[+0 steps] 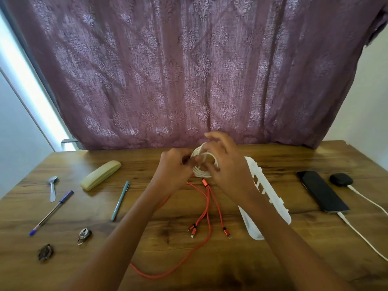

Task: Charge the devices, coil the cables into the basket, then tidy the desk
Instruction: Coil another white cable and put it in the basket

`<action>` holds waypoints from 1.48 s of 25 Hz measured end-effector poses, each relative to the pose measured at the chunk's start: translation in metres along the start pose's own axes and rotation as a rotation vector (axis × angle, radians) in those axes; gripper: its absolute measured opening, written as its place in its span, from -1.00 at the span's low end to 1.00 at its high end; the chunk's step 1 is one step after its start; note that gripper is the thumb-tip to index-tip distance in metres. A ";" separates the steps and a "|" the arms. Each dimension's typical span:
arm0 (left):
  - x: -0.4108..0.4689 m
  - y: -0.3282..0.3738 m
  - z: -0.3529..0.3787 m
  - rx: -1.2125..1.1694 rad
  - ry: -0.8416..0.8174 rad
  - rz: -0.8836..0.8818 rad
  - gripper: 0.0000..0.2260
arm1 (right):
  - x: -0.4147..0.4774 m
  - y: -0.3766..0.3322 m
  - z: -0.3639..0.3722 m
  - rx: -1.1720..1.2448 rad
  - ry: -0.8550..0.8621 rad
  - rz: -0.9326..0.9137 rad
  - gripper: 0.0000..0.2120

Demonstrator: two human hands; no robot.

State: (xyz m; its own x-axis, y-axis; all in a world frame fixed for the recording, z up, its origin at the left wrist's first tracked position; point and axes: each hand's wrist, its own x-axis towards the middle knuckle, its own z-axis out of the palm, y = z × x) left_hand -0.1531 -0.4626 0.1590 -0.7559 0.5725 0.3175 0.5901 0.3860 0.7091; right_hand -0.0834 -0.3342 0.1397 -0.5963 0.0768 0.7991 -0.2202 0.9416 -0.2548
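A home room: a patterned purple curtain [189, 70] hangs behind a wood-grain bench [210, 259] strewn with pens [120, 201], a spoon [52, 188] and a charging phone [322, 191].

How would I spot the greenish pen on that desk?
On the wooden desk, left half, find the pale yellow oblong case. Right of its near end lies the slim teal pen. Unlike the clear blue-capped ballpoint farther left, it is solid teal.

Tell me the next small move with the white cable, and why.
Probably carry the white cable coil rightward into the basket: the left hand and right hand hold it wound in loops above the desk, the basket lies beside the right forearm, and the orange cable lies uncoiled, waiting.
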 end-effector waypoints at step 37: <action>-0.009 -0.001 0.006 -0.167 0.029 -0.139 -0.88 | -0.030 -0.014 0.017 0.607 0.248 0.546 -0.91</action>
State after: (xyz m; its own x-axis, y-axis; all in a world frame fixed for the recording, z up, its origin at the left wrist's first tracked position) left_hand -0.1456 -0.4637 0.1518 -0.8363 0.4998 0.2255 0.4260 0.3332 0.8411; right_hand -0.0757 -0.3549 0.1098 -0.5687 0.6047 0.5577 -0.3691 0.4183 -0.8299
